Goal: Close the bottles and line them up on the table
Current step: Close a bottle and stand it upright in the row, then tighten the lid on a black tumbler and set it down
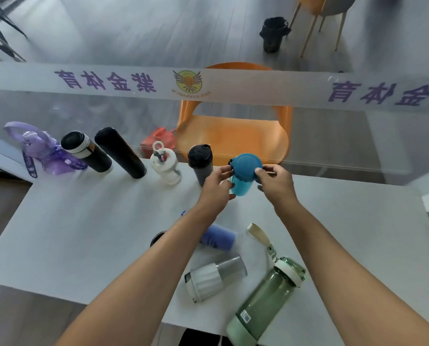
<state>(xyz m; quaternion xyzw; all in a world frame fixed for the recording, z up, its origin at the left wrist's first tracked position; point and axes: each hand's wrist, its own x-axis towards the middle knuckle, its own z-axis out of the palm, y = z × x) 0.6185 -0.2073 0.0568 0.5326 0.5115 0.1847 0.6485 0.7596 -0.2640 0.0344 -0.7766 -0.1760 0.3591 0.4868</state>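
Observation:
I hold a teal-blue bottle [240, 184] above the white table [88, 233], near its far edge. My left hand [217, 186] grips the bottle's body. My right hand [274, 183] pinches the round blue lid [247, 167] sitting on top of it. Along the far edge stands a row: a purple bottle [43, 152], a black bottle with a white band [86, 151], a tall black flask [119, 152], a small white bottle [164, 166] and a grey bottle [200, 162]. Close to me lie a lilac bottle [218, 238], a white-and-grey cup [214, 278] and a green bottle [265, 300].
A glass partition with a printed white band [208, 83] rises just behind the table's far edge. Behind it are an orange chair [233, 136] and a red bag [158, 141]. A dark round object [156, 238] shows partly under my left forearm.

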